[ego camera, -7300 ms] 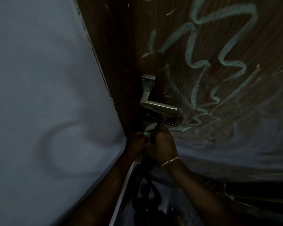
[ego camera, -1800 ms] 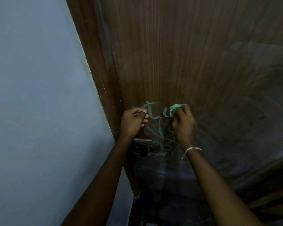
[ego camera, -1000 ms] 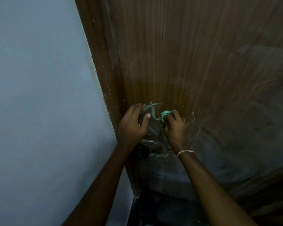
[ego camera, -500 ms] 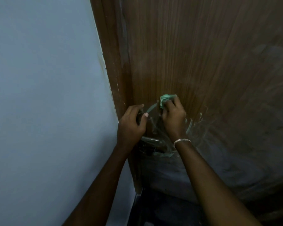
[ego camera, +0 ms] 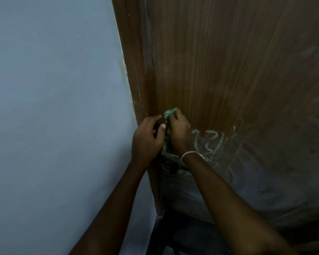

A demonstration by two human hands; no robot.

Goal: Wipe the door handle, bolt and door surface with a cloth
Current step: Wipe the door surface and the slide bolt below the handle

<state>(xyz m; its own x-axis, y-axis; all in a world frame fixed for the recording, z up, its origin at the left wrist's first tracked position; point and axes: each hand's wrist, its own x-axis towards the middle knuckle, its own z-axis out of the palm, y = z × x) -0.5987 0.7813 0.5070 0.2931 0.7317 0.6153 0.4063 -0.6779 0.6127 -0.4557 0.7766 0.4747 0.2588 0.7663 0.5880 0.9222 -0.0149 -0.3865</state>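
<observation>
A brown wooden door (ego camera: pixel 228 61) fills the right of the head view. My right hand (ego camera: pixel 180 133) grips a bunched green cloth (ego camera: pixel 169 113) and presses it against the door beside the frame. My left hand (ego camera: pixel 145 140) sits right next to it with curled fingers over something dark, probably the handle's top; what it holds is hidden. The metal door handle (ego camera: pixel 168 155) and the dark bolt (ego camera: pixel 171 165) show only in part below the two hands. Green streaks (ego camera: pixel 206 142) mark the door to the right of my right wrist.
A pale blue wall (ego camera: pixel 53 116) takes up the left half. The brown door frame (ego camera: pixel 134 70) runs down between wall and door. The lower door (ego camera: pixel 265 190) looks dull and smeared. The floor at the bottom is dark.
My right hand with the cloth has slid left and now touches my left hand. More green streaks lie uncovered to its right. The view has swung left, so the hands sit further right in it.
</observation>
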